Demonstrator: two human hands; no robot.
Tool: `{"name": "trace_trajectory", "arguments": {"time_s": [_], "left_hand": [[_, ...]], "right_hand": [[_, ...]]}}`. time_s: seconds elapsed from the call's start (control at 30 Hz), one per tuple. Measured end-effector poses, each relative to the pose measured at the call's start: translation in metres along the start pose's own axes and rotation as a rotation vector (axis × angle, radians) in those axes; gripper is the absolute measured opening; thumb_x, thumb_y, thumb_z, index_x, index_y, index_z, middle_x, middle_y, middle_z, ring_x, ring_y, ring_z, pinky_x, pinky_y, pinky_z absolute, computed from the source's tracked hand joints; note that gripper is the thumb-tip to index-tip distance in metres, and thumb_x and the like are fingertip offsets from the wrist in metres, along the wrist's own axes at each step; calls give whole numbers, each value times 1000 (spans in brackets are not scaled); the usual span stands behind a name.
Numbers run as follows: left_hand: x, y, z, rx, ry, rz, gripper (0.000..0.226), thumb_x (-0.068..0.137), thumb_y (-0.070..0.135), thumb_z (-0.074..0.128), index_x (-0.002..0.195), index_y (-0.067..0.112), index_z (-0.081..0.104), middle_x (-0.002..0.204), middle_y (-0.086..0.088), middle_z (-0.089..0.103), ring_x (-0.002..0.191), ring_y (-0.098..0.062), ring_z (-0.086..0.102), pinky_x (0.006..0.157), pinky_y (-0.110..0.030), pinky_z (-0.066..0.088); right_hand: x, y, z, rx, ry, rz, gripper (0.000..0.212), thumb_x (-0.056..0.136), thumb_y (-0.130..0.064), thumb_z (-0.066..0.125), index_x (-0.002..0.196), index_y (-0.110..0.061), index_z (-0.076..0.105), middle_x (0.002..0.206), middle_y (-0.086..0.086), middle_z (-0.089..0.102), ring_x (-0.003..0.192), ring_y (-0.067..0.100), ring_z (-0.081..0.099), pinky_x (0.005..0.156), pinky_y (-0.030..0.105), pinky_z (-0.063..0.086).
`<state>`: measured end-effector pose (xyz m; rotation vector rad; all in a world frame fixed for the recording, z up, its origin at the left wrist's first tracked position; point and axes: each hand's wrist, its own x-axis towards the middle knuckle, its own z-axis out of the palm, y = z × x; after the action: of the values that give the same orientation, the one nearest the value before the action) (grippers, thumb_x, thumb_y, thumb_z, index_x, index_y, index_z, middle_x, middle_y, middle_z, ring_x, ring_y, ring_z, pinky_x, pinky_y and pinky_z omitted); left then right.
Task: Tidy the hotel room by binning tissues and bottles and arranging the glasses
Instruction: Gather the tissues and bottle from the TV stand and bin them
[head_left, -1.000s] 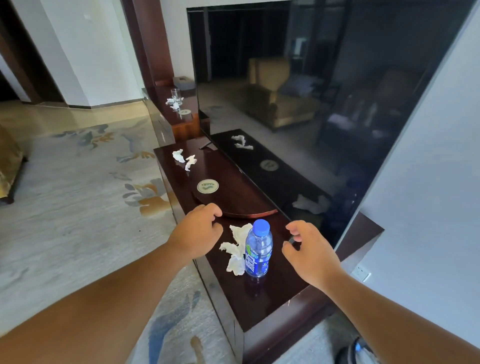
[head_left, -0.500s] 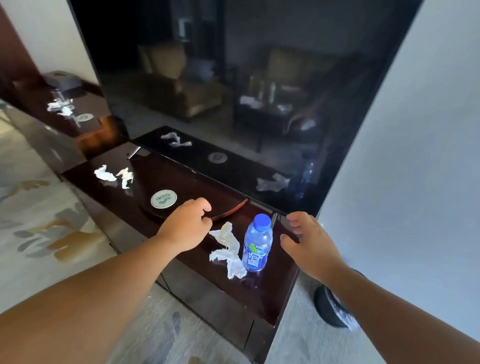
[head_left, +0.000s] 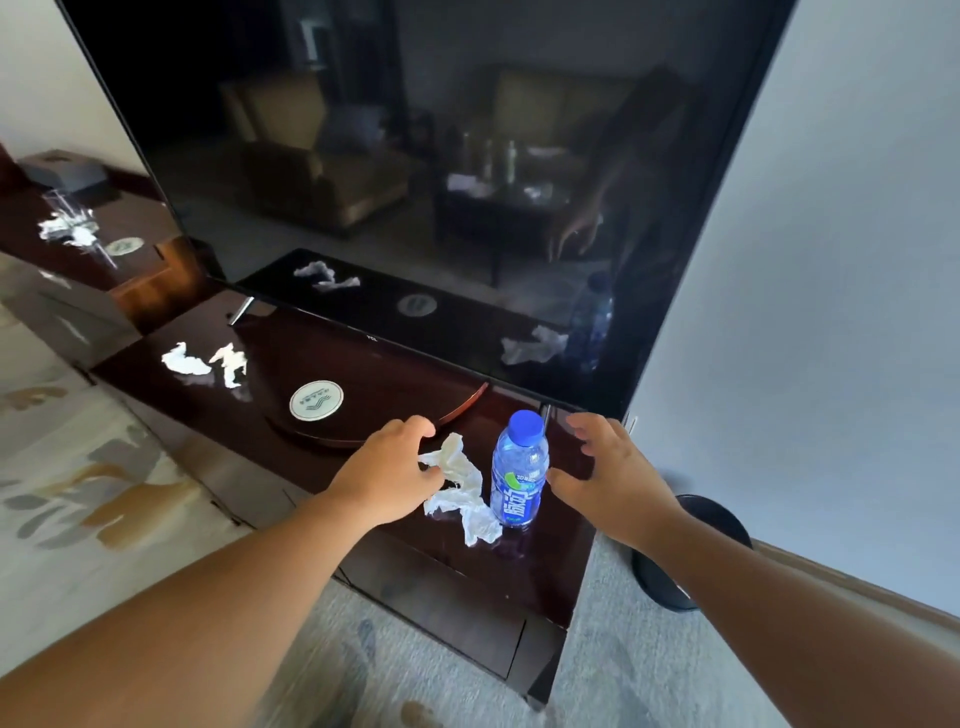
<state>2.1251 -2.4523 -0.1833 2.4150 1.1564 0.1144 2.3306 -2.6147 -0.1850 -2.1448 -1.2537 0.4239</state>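
Big black flat-screen television (head_left: 415, 156) fills the back of the shot, its dark glass mirroring the room, and below it runs the long, glossy dark wooden cabinet (head_left: 467, 582). Down on the carpet at the cabinet's right end sits a round black waste bin (head_left: 667, 587), partly hidden behind the right forearm. On the cabinet top there's a round dark wooden tray with a reddish rim (head_left: 379, 421), and on that tray lies a round white coaster with a printed emblem (head_left: 316, 400). Now the hands, well apart, one either side of the target! The left hand (head_left: 387, 467) has its fingers curled at the left edge of the crumpled white tissue (head_left: 462, 488); whether it has a pinch on the paper, I cannot tell. The right hand (head_left: 608, 467) is spread wide, thumb just beside the clear blue plastic water bottle with the blue cap (head_left: 518, 478), which stands upright near the cabinet's right end, touching the tissue. Further left, two smaller white tissue scraps (head_left: 182, 361) lie side by side.
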Motion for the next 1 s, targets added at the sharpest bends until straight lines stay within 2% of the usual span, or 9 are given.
{"name": "trace_trajectory", "arguments": {"time_s": [0.1, 0.27, 0.47, 0.6, 0.7, 0.8, 0.9, 1.0], "left_hand": [[4, -2, 15, -10, -29, -10, 53, 83, 35, 60, 132, 24, 44, 128, -2, 49, 121, -19, 48, 96, -38, 45], [18, -11, 54, 53, -111, 15, 68, 79, 44, 63, 138, 23, 38, 129, -2, 42, 126, -23, 40, 100, -38, 41], [62, -27, 98, 151, -233, 59, 106, 65, 64, 69, 149, 25, 17, 154, -5, 15, 138, -27, 19, 106, -46, 35], [86, -34, 120, 235, -278, 76, 122, 57, 77, 65, 151, 26, 6, 159, -5, -1, 143, -29, 6, 107, -53, 26], [91, -36, 131, 273, -317, 89, 126, 55, 82, 62, 151, 26, 3, 159, -6, -7, 143, -31, 1, 107, -59, 23], [94, -39, 135, 277, -347, 109, 127, 55, 84, 61, 151, 26, 2, 159, -7, -8, 144, -32, -1, 106, -61, 23], [97, -41, 134, 282, -342, 115, 126, 53, 85, 61, 150, 25, 6, 158, -7, -4, 142, -31, 4, 103, -60, 27], [96, -41, 136, 296, -347, 104, 120, 53, 84, 62, 147, 25, 15, 154, -8, 6, 138, -32, 12, 100, -59, 31]], "right_hand": [[4, 5, 14, 2, -25, -8, 70, 78, -43, 70, 137, -30, 34, 134, -4, 44, 107, 10, 51, 79, 22, 47], [9, 12, 35, 22, -18, 56, 85, 74, -47, 72, 143, -31, 27, 141, -6, 37, 124, 11, 45, 94, 26, 44], [22, 12, 61, 87, 43, 147, 102, 63, -51, 78, 146, -31, 22, 142, -6, 34, 127, 10, 40, 99, 23, 34], [27, 11, 75, 143, 71, 209, 109, 57, -52, 81, 146, -36, 19, 139, -9, 35, 123, 6, 41, 96, 22, 33], [30, 6, 82, 182, 89, 218, 109, 52, -59, 77, 142, -42, 19, 136, -14, 34, 114, -3, 38, 92, 19, 30], [32, 5, 86, 176, 101, 224, 106, 51, -59, 75, 141, -40, 23, 137, -13, 35, 110, -9, 34, 92, 16, 28], [34, 4, 88, 160, 119, 225, 98, 51, -60, 74, 136, -38, 31, 133, -13, 39, 108, -9, 36, 90, 13, 30], [34, 4, 90, 163, 132, 203, 90, 52, -59, 74, 131, -40, 34, 121, -20, 40, 105, -15, 34, 83, 0, 28]]}}
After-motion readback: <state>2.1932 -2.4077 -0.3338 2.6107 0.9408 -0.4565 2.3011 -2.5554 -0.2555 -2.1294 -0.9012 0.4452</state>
